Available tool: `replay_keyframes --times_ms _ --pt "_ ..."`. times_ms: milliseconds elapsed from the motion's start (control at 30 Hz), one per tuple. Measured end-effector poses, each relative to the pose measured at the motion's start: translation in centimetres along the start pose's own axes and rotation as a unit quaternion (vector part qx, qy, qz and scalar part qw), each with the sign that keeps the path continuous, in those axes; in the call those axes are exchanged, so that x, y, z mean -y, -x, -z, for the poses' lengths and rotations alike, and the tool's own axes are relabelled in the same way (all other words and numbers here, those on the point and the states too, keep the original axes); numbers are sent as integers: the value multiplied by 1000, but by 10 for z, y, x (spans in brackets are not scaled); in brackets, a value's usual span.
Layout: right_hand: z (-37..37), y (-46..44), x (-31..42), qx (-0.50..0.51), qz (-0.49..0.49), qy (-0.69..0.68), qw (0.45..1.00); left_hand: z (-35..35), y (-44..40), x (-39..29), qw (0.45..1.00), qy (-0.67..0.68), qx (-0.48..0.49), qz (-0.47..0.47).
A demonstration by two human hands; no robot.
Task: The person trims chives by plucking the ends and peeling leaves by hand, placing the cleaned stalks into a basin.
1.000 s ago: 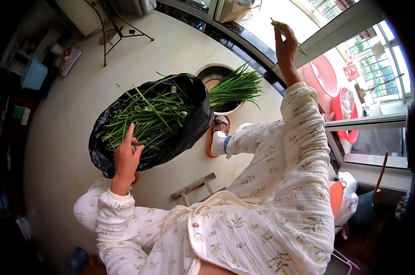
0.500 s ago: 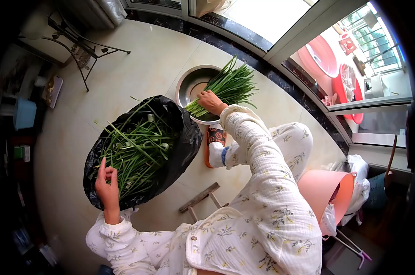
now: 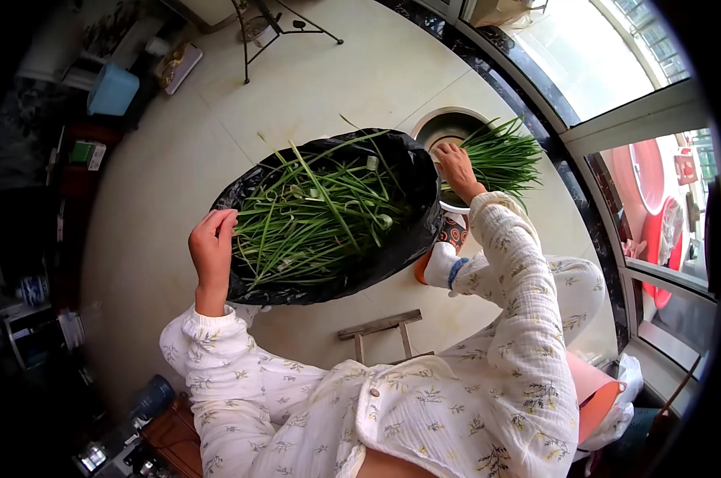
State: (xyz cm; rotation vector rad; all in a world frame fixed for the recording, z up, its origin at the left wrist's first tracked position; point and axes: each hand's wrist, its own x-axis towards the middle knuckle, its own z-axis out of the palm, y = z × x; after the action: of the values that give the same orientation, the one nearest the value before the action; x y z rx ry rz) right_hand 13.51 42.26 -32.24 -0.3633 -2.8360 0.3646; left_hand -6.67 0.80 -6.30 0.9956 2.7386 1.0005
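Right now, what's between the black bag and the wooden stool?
Just bare floor between the bag and the stool, in the head view.

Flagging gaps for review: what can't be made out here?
All head view:
Right hand: its grip, behind its own back.
Left hand: whether it pinches greens, too small.
Black bag: bottom, under greens.
Basin: floor, partly behind right hand.
Metal stand: top, cut by upper edge.
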Motion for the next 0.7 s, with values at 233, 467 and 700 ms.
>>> replay_keyframes --times_ms 233,467,700 --pt "93 -86 19 -216 -167 -286 919 11 11 11 994 -94 50 -3" --pt "208 -102 221 -88 190 -248 946 33 27 24 991 -111 74 -18" --pt "136 -73 338 37 396 -106 911 22 56 33 971 -131 200 6"
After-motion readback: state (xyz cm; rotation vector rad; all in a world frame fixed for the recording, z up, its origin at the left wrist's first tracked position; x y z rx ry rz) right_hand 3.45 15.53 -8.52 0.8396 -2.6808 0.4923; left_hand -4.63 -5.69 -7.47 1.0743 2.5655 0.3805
